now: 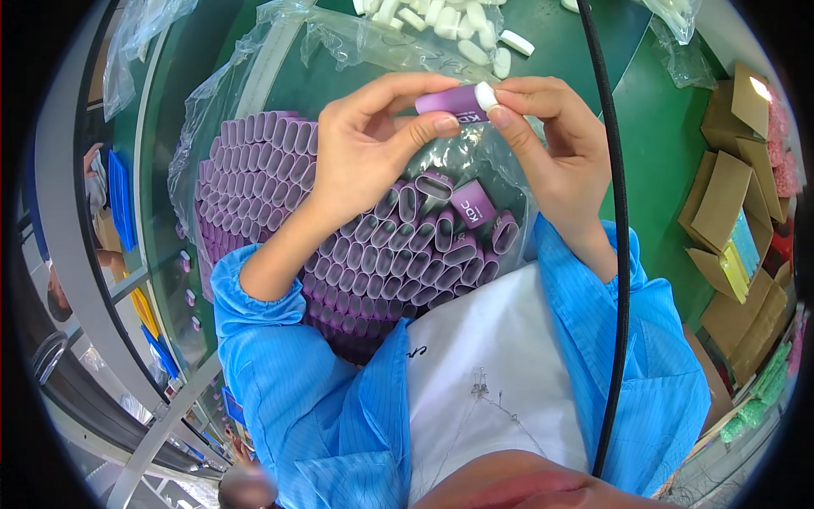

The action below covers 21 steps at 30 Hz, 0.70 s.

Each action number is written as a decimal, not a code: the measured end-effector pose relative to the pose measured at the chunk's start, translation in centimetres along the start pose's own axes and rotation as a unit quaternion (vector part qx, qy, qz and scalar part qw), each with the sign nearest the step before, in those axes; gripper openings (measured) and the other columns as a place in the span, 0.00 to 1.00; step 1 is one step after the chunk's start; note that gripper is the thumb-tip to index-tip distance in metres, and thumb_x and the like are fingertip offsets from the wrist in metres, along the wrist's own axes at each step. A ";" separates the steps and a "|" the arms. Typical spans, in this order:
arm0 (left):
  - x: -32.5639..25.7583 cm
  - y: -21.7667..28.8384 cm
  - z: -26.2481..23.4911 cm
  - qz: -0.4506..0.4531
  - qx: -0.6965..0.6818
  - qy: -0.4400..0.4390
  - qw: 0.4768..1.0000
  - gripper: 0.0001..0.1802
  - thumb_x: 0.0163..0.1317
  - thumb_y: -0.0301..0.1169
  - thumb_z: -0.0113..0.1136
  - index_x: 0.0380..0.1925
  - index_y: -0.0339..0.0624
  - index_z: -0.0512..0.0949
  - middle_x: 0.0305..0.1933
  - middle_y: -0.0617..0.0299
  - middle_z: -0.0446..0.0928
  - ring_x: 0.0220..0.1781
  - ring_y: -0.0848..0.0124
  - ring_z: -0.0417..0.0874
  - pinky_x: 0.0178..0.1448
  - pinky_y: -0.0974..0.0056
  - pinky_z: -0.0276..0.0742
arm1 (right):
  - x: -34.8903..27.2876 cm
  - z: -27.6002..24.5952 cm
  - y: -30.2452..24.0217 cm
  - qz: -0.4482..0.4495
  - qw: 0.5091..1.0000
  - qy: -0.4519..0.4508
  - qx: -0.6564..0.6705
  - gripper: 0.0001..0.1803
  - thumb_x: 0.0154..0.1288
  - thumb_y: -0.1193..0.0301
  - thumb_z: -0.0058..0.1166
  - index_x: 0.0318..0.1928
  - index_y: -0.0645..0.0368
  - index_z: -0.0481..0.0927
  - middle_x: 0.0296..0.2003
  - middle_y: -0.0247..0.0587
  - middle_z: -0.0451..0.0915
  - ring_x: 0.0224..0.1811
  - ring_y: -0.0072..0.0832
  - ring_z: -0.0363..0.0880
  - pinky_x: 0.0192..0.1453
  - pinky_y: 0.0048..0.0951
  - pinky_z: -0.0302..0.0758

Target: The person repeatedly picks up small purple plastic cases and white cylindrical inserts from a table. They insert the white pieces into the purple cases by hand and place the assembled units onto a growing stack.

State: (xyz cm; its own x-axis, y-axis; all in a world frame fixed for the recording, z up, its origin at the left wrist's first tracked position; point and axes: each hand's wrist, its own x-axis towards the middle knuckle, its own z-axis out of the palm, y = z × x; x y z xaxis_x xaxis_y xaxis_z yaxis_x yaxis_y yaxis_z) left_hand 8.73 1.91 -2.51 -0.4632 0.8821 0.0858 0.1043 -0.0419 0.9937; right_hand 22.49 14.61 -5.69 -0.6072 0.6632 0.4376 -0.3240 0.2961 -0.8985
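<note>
A short purple oval tube [449, 102], shading from pale to dark, lies sideways between my hands above the bench. My left hand [356, 144] pinches the tube between thumb and fingers near its left end. A white oval plug [486, 95] sits at the tube's right end, gripped by the thumb and fingertips of my right hand [555, 140]. How far the plug goes into the tube I cannot tell. Below my hands, many like purple tubes [365, 254] stand packed on end, open ends up. One loose tube [473, 204] lies on its side on top of them.
More white oval pieces [449, 19] are heaped at the far edge of the green bench [657, 178]. Clear plastic film [365, 42] surrounds the tubes. A black cable [612, 170] hangs down on the right. Open cardboard boxes [727, 204] stand far right. A metal frame [136, 310] runs along the left.
</note>
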 end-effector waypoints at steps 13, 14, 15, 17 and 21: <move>0.1 0.7 0.0 -0.023 -0.035 0.013 0.999 0.16 0.61 0.19 0.62 0.49 0.27 0.77 0.45 0.50 0.81 0.46 0.67 0.83 0.53 0.62 0.83 | 1.7 -1.7 -1.4 -0.067 0.989 -0.099 -0.091 0.10 0.51 0.82 0.66 0.37 0.64 0.86 0.36 0.45 0.84 0.36 0.31 0.84 0.38 0.27 0.80; 0.1 0.7 -0.1 -0.025 -0.039 0.009 0.999 0.16 0.61 0.20 0.62 0.50 0.27 0.77 0.45 0.50 0.82 0.46 0.68 0.83 0.53 0.62 0.83 | 1.6 -1.7 -1.3 -0.061 0.991 -0.088 -0.077 0.10 0.51 0.83 0.66 0.37 0.65 0.85 0.35 0.45 0.84 0.36 0.32 0.84 0.38 0.27 0.80; 0.1 0.7 0.0 -0.030 -0.056 0.009 0.998 0.16 0.60 0.19 0.62 0.49 0.28 0.77 0.45 0.50 0.82 0.47 0.68 0.83 0.53 0.63 0.83 | 1.4 -1.6 -1.3 -0.055 0.994 -0.077 -0.063 0.10 0.50 0.83 0.66 0.37 0.66 0.85 0.35 0.46 0.84 0.36 0.32 0.84 0.38 0.28 0.80; 0.1 0.9 0.1 -0.042 -0.090 0.008 0.995 0.16 0.59 0.17 0.62 0.48 0.28 0.78 0.45 0.50 0.83 0.49 0.69 0.83 0.55 0.65 0.81 | 1.1 -1.2 -1.0 -0.065 0.996 -0.054 -0.042 0.11 0.50 0.83 0.66 0.36 0.67 0.85 0.35 0.46 0.84 0.36 0.34 0.84 0.39 0.28 0.80; -0.1 1.2 0.3 -0.030 -0.060 0.015 0.998 0.15 0.60 0.17 0.62 0.48 0.28 0.78 0.46 0.50 0.83 0.48 0.69 0.83 0.55 0.65 0.81 | 1.3 -1.1 -0.6 -0.138 0.986 -0.063 -0.062 0.12 0.48 0.84 0.66 0.36 0.69 0.84 0.35 0.49 0.84 0.36 0.36 0.84 0.39 0.29 0.80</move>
State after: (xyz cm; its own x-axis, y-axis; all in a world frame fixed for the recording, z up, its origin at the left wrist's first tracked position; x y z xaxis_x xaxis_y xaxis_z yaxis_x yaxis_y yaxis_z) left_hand 9.14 1.91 -1.31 -0.4912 0.8707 0.0256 -0.0301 -0.0463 0.9985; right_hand 22.67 16.08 -4.60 -0.5967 0.4566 0.6599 -0.4028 0.5408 -0.7384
